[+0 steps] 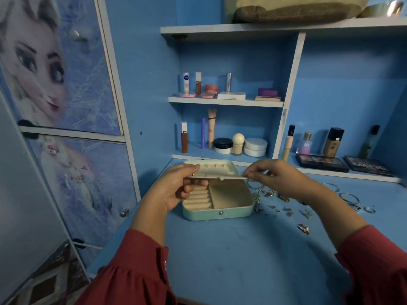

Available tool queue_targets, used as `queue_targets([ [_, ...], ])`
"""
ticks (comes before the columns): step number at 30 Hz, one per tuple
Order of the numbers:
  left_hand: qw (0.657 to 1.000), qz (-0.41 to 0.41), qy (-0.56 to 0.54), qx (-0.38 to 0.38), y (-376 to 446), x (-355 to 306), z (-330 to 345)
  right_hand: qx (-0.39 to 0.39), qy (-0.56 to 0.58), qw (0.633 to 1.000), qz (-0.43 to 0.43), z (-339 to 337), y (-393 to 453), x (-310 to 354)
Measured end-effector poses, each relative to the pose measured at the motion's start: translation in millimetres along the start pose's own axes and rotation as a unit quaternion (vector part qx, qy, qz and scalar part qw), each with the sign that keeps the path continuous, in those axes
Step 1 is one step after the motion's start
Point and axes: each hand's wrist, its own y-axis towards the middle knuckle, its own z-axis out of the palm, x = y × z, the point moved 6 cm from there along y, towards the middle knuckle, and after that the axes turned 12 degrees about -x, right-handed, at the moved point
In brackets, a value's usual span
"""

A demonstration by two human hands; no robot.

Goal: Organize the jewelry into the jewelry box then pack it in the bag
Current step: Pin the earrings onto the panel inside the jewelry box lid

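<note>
Head view, looking down at a blue desk (231,249). Jewelry box (220,208), mint green outside and cream inside, sits open near the back of the desk, lid (211,168) raised. Inside: ring rolls on the left, one open compartment on the right; no jewelry visible in either.

Left hand (176,188): fingers curled around the left end of a thin cream flap (217,176) held flat above the box, thumb on top. Right hand (271,177): thumb and fingertips pinch the flap's right end, fingers narrow. Whether the flap is hinged to the lid or loose, cannot tell. Both arms in dark red sleeves (136,271).

Loose jewelry (286,211) lies scattered on the desk to the right of the box: small earrings and rings close by, bangles (349,198) further right, one ornate piece (304,228) nearer the front. All of it lies outside the box.

Behind: shelves with cosmetics (226,142), bottles and two eyeshadow palettes (321,162) on the ledge at right. Top shelf holds a beige fabric bag (293,7), only partly in frame. Cabinet doors (66,84) with a cartoon print stand at left.
</note>
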Motion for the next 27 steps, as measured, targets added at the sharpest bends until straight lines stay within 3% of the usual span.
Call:
queue_targets([
  [7, 0.996, 0.04, -0.062, -0.054, 4, -8, -4, -0.028, -0.018, 0.996, 0.078, -28, -21, -38],
  [20, 0.986, 0.064, -0.103, -0.117, 15, 0, -10, 0.11, -0.148, 0.956, 0.226, -60, -52, -76],
  [27, 0.985, 0.055, -0.116, -0.113, 19, 2, -10, 0.141, -0.208, 0.943, 0.22, -50, -51, -74],
])
